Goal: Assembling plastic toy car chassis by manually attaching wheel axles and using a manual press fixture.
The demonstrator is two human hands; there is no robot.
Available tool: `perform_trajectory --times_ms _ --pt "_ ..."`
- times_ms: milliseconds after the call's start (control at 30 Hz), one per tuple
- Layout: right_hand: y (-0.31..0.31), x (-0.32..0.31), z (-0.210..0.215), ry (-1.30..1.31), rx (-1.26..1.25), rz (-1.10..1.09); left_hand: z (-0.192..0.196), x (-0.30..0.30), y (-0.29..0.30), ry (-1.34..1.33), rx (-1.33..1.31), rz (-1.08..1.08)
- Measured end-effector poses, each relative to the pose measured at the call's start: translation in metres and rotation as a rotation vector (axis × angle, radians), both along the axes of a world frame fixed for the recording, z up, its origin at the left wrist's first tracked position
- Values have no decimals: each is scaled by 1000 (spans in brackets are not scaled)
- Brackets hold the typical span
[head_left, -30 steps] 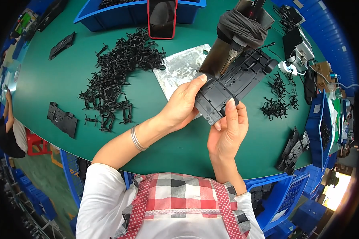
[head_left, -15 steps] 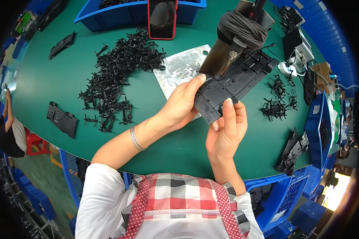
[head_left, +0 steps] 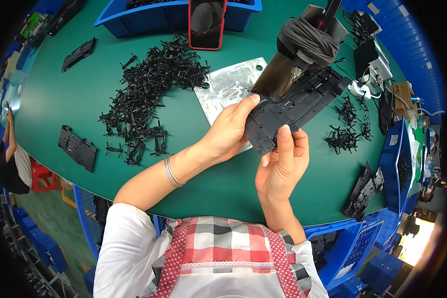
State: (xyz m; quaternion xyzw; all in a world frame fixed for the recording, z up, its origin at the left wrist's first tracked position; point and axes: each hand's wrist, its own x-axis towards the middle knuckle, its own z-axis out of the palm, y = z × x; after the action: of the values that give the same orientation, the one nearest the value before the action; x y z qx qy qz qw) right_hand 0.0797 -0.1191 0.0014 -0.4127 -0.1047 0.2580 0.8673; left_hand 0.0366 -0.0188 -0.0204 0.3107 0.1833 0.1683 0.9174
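A long black plastic panel [head_left: 295, 107] is held above the green table [head_left: 49, 99], tilted up to the right. My left hand [head_left: 228, 130] grips its near left end with the thumb on the top edge. My right hand [head_left: 282, 161] holds the panel's lower edge, its index finger pressed on the face. Just behind the panel stands a tool wrapped in dark cloth [head_left: 305, 42].
A big heap of small black plastic pieces [head_left: 146, 94] lies left of centre, a smaller cluster [head_left: 347, 129] at right. A silver foil bag [head_left: 231, 89], a red-cased phone [head_left: 207, 20], blue bins [head_left: 149, 17], flat black panels [head_left: 77, 147] and stacked panels [head_left: 365, 188] surround them.
Both hands have kept hold of the panel; it has shifted only slightly, and my right index finger sits a little higher on its face.
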Motion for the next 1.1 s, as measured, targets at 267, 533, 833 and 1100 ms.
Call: perform_trajectory --times_ms 267,533,833,1100 --pt "4 -2 3 -37 -84 -49 0 0 0 8 3 -6" --pt "2 -1 2 -25 -56 -32 2 2 0 -7 15 -12" --pt "-2 0 -2 -20 -3 -15 3 0 -1 -13 8 -18" --pt "0 1 -3 -16 5 -13 -1 3 -1 26 -18 -2"
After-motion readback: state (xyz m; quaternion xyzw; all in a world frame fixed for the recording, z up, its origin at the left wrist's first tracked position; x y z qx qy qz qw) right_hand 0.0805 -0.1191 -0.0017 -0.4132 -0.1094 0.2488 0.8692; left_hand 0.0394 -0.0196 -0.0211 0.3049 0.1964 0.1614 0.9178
